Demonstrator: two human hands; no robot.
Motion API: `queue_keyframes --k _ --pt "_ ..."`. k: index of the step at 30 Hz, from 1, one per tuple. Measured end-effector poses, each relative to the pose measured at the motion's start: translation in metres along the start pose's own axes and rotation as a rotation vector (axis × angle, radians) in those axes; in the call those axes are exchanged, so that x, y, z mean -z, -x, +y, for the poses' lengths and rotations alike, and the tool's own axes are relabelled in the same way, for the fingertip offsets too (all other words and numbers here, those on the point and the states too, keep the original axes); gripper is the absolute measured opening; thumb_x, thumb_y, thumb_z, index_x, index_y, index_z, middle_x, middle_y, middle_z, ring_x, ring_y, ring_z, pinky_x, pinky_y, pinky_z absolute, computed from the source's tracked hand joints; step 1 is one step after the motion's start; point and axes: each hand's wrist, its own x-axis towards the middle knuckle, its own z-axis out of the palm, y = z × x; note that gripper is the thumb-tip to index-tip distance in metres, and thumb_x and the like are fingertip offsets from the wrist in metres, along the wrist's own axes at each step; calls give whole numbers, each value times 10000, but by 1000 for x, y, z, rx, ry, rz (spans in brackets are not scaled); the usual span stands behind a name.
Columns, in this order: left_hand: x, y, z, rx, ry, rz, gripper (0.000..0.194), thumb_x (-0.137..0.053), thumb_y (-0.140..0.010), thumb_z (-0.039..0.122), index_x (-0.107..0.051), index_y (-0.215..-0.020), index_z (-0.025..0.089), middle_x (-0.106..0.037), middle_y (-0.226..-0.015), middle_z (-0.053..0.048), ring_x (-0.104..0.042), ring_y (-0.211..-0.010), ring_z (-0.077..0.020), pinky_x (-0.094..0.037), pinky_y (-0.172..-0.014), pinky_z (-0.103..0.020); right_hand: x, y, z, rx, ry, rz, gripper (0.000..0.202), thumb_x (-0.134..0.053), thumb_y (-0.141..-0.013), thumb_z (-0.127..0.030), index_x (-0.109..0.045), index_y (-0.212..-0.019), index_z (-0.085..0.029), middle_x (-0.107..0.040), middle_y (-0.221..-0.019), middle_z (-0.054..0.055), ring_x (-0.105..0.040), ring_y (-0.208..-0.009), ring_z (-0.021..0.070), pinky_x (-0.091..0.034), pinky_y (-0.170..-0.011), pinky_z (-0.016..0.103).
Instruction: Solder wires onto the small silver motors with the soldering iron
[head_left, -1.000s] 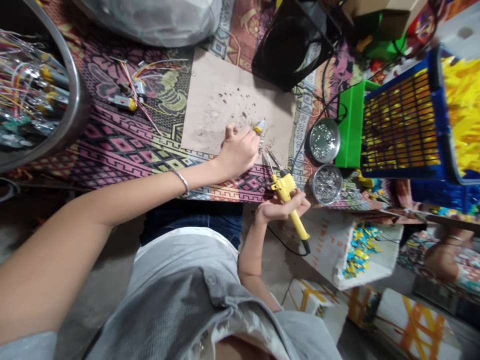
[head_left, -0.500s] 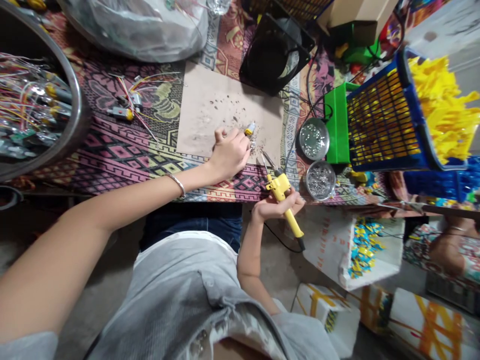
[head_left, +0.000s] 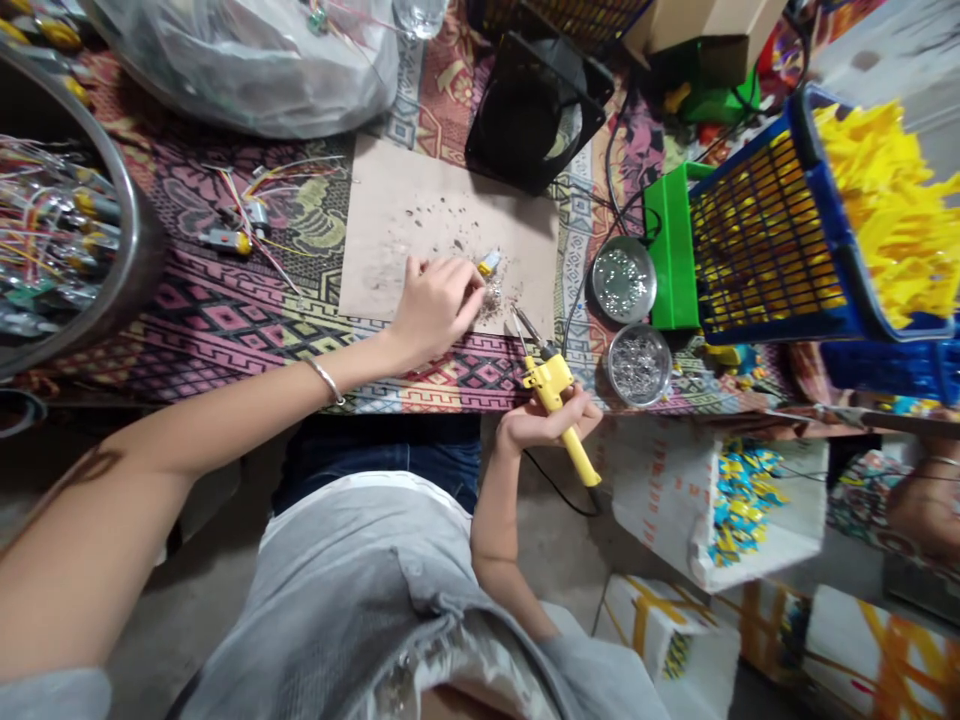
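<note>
My left hand (head_left: pixel 441 302) rests on a sheet of cardboard (head_left: pixel 375 230) with its fingers curled. A small motor (head_left: pixel 489 263) with a silver body and yellow end sticks out at the fingertips, which partly hide how it is gripped. In my right hand (head_left: pixel 544 425), near the table edge, is a yellow soldering gun (head_left: pixel 553 382), held by its handle with fingers wrapped round. Its metal tip points up and left, over the cardboard's lower edge, apart from the motor. Dark crumbs and bits of solder lie around the motor.
Two round tins (head_left: pixel 624 280) of small metal parts stand right of the cardboard, beside a green box (head_left: pixel 671 250) and a blue basket (head_left: pixel 750 220) of yellow pieces. A black fan (head_left: pixel 536 110) stands behind. Wired motors (head_left: pixel 229 240) and a metal basin (head_left: pixel 139 230) are left.
My left hand has shifted slightly left and turned a little, with the motor still by its fingertips. My right hand keeps hold of the soldering gun. The whole view has shifted slightly.
</note>
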Motion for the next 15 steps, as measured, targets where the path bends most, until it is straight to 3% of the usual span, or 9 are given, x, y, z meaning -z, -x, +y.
queue_keyframes --k 8,15 --pt "17 -7 -27 32 -7 86 87 -529 -1092 277 -610 -1066 256 -747 -1001 -70 -662 -983 -254 -486 -922 -455 2 1 -1 4 12 -5 342 -520 -944 -559 -429 -782 -272 -409 -748 -15 -533 -668 162 -500 -599 344" --pt "23 -4 -19 61 -106 -15 72 -608 -1059 287 -617 -1038 219 -727 -1014 -91 -645 -1031 -286 -498 -942 -445 3 4 0 -32 -95 -7 314 -576 -936 -489 -448 -760 -263 -433 -717 -29 -535 -652 146 -483 -615 328"
